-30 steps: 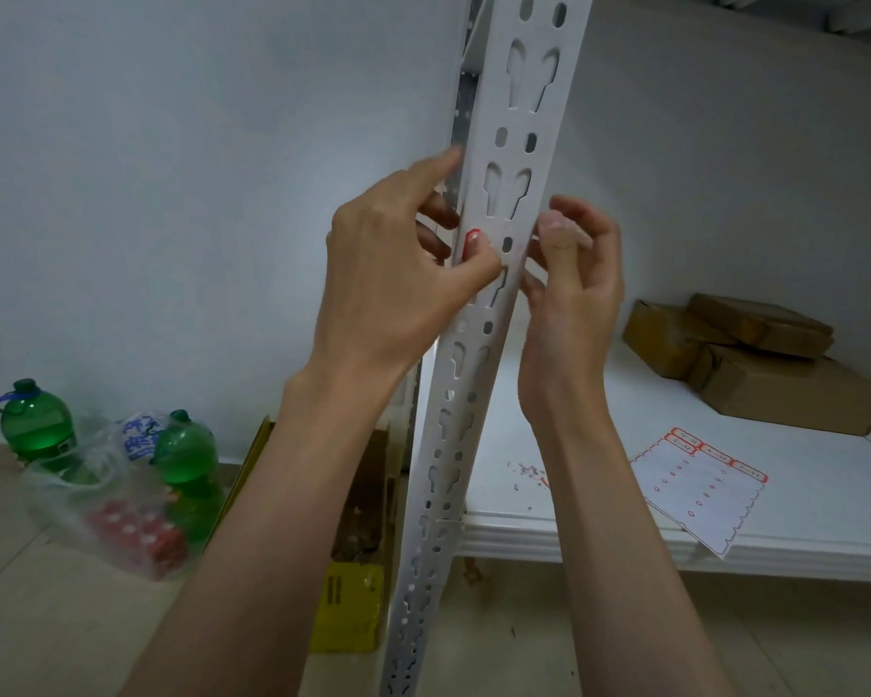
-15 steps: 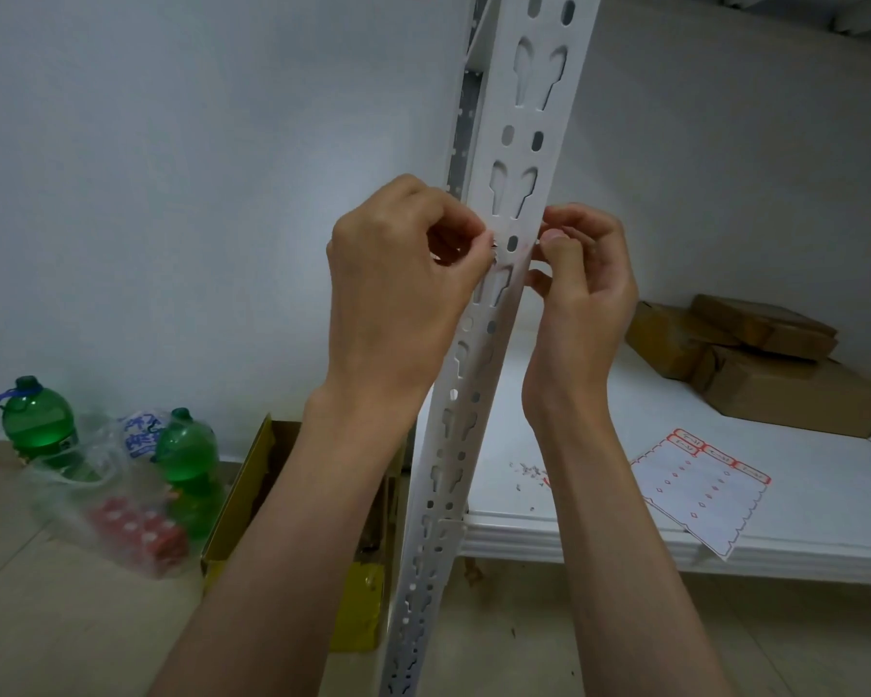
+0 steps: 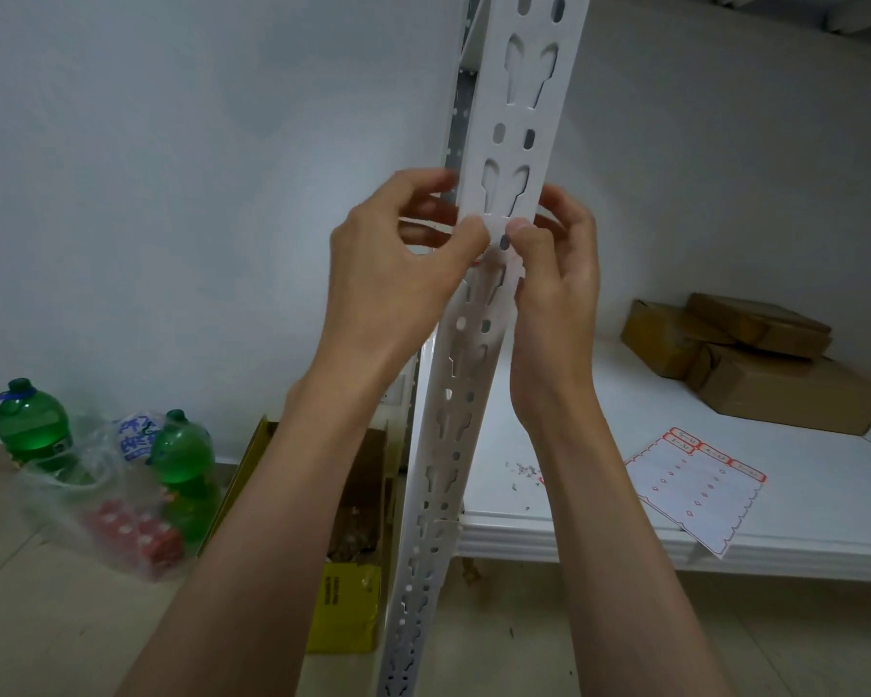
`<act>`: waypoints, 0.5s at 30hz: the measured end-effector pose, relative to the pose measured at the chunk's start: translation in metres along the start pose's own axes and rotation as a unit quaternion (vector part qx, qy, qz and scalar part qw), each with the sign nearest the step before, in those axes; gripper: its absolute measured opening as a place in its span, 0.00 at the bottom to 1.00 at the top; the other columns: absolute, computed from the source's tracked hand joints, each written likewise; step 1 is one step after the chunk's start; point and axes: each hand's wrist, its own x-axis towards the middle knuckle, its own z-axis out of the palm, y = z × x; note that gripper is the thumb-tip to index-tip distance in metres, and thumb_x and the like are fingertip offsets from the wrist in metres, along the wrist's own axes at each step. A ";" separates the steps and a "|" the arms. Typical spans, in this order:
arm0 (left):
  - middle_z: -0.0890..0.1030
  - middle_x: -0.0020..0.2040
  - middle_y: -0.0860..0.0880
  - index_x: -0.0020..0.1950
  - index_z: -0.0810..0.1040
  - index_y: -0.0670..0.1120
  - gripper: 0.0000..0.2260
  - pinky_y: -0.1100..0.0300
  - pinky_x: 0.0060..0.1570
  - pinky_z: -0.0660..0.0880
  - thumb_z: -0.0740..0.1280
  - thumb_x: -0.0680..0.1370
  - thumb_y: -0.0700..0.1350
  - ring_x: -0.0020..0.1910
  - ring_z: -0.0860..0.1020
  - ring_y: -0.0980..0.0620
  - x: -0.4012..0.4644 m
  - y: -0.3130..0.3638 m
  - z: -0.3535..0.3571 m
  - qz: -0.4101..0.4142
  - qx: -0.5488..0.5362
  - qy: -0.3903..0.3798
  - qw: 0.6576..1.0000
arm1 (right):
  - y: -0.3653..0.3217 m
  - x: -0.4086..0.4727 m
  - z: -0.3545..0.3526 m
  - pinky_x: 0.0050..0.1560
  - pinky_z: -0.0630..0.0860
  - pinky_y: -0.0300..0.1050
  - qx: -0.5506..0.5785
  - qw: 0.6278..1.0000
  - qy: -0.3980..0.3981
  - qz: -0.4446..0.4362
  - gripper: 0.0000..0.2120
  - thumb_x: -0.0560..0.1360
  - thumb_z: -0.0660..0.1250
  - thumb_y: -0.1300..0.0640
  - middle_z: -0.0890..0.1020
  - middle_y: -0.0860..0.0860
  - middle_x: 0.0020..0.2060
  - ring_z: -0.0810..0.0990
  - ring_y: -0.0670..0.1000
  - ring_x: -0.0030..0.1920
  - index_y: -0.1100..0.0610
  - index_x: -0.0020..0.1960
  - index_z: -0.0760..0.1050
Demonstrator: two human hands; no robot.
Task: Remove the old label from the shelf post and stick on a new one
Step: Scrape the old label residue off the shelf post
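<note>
Lower left I see two green bottles (image 3: 30, 429) and a plastic bag (image 3: 96, 500) on the floor, yellow box (image 3: 345, 603) beside them. Mid-frame, left hand (image 3: 393, 279) pinches at the white shelf post (image 3: 478, 314), thumb pressed on its front; the label is hidden under the thumbs. Right hand (image 3: 559, 289) does likewise, fingers curled behind. Label sheet (image 3: 695, 487) lies on the shelf (image 3: 599, 420) lower right, cardboard boxes (image 3: 755, 359) behind.

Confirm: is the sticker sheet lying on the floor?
No. The sticker sheet lies on the white shelf, near its front edge, right of the post.
</note>
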 end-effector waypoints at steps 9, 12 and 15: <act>0.86 0.47 0.52 0.54 0.84 0.47 0.09 0.60 0.49 0.81 0.69 0.76 0.46 0.45 0.83 0.55 0.008 -0.009 0.012 -0.102 -0.120 -0.042 0.987 | -0.001 -0.004 0.006 0.53 0.82 0.44 0.090 0.992 -0.013 0.085 0.10 0.84 0.59 0.56 0.83 0.43 0.47 0.85 0.46 0.50 0.50 0.63 0.72; 0.85 0.43 0.50 0.43 0.84 0.48 0.04 0.58 0.49 0.81 0.68 0.75 0.43 0.44 0.82 0.53 0.009 -0.007 0.010 -0.115 -0.159 -0.055 0.979 | -0.001 -0.005 0.005 0.49 0.82 0.39 0.091 0.992 -0.019 0.090 0.13 0.84 0.58 0.56 0.85 0.42 0.45 0.85 0.45 0.49 0.54 0.67 0.71; 0.84 0.38 0.51 0.36 0.82 0.49 0.09 0.61 0.46 0.80 0.67 0.75 0.40 0.38 0.79 0.57 0.010 -0.003 0.010 -0.119 -0.171 -0.063 0.976 | -0.002 -0.006 0.005 0.43 0.79 0.32 0.082 0.992 -0.026 0.092 0.14 0.84 0.58 0.56 0.85 0.37 0.40 0.84 0.40 0.46 0.55 0.69 0.70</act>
